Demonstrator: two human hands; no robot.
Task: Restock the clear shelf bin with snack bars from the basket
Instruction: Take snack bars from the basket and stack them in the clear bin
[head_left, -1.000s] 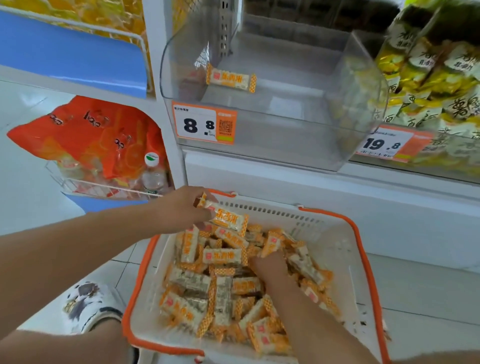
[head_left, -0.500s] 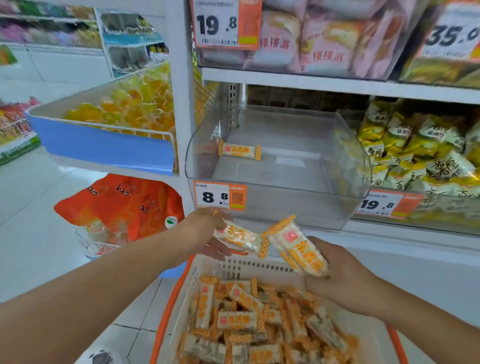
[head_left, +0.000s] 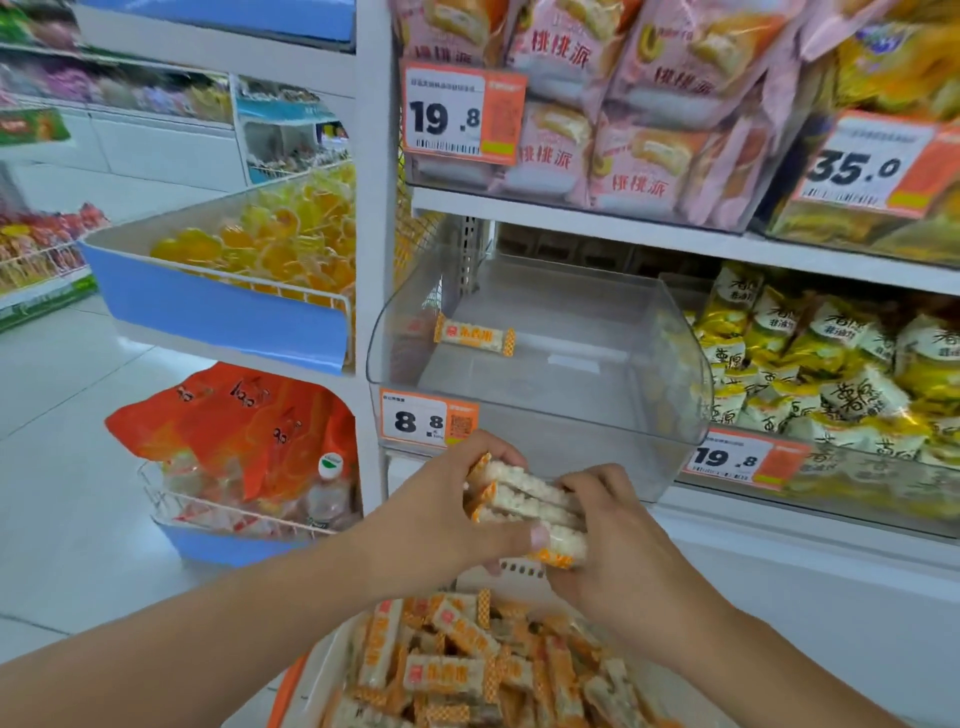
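Stacked snack bars (head_left: 524, 506) held below clear bin (head_left: 540, 415) — one bar (head_left: 475, 335) inside — basket (head_left: 514, 569) heaped.

A second ago both hands were down in the basket (head_left: 511, 569), digging among the bars. Since then they have come up in front of the clear shelf bin (head_left: 540, 415), and the separate bars each carried half a second back are now pressed together into one stack of snack bars (head_left: 524, 506). The left hand (head_left: 441, 514) and right hand (head_left: 618, 540) grip it from either side (thumb across the front).
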